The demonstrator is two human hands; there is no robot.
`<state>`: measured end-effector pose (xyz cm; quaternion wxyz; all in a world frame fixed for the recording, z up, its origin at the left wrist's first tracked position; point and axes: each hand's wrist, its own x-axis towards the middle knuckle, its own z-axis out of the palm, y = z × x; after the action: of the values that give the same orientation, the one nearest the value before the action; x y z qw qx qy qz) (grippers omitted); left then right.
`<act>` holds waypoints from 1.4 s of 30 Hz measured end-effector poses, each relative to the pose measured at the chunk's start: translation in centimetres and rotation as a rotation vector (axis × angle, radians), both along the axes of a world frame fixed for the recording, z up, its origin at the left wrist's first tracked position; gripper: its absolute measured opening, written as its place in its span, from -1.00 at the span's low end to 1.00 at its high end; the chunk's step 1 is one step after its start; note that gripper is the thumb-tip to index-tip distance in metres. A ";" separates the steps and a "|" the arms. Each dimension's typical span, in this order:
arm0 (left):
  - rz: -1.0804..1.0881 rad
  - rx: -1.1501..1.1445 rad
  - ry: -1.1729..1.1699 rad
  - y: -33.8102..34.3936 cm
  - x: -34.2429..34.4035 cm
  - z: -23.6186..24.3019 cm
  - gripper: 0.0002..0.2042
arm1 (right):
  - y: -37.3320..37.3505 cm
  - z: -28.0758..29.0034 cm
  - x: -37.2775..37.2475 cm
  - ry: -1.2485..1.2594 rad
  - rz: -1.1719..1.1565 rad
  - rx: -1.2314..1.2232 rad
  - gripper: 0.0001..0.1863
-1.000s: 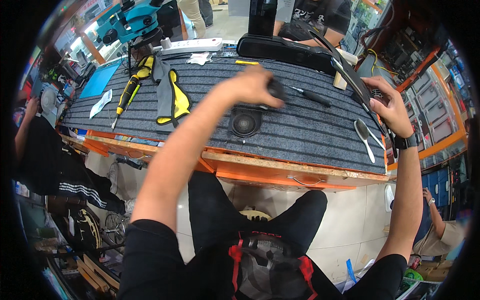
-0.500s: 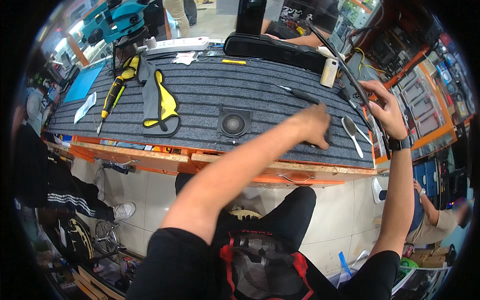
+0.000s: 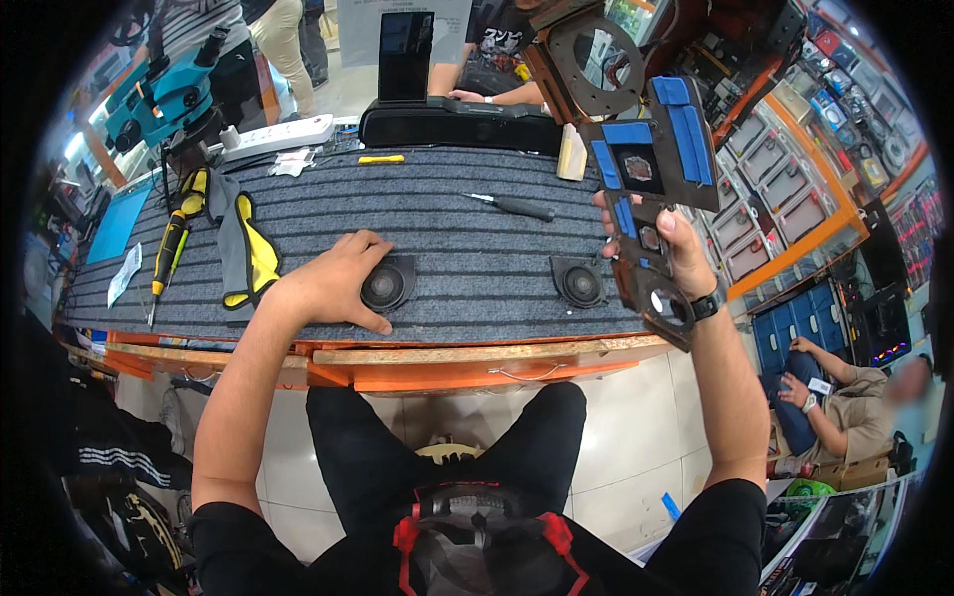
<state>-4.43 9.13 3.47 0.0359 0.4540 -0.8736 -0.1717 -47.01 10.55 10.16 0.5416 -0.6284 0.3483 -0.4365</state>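
My left hand (image 3: 334,280) is wrapped round the left black cooling fan (image 3: 386,285), lying on the striped grey mat (image 3: 477,248). A second black fan (image 3: 581,285) lies farther right. My right hand (image 3: 674,248) holds up a dark brown metal plate assembly (image 3: 684,184) with blue pads, square centre patches and a ring-shaped cutout, tilted toward me at the mat's right end. Between and above the fans lies a black-handled screwdriver (image 3: 522,207). A grey-and-yellow cloth (image 3: 253,263) is left of my left hand.
A yellow-black screwdriver (image 3: 167,258), teal microscope (image 3: 169,94), power strip (image 3: 278,136), phone on a long black stand (image 3: 460,127), yellow tool (image 3: 381,160) and pale block (image 3: 570,157) line the bench. A seated person (image 3: 845,407) is at right; others stand behind.
My left hand set the second fan down at the right, then moved left onto the other fan. My right hand has turned the plate so its blue-padded face shows.
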 end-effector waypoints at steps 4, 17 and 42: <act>-0.026 0.001 -0.006 0.4 -1.1 0.0 -0.07 | 1.0 0.1 1.5 -0.041 -0.060 0.009 0.03; -0.150 -0.136 0.070 -1.6 -8.5 0.9 -0.21 | 2.6 -0.1 -1.4 -0.135 0.018 0.009 -0.08; -0.179 -0.251 0.133 -18.1 -29.8 -4.0 -0.11 | 15.0 -6.3 -4.7 -0.370 -0.164 0.007 -0.40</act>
<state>-34.27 -8.93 -0.51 0.1345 0.3540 -0.9208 -0.0934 -51.73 25.51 3.88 0.5614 -0.5051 0.2943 -0.5858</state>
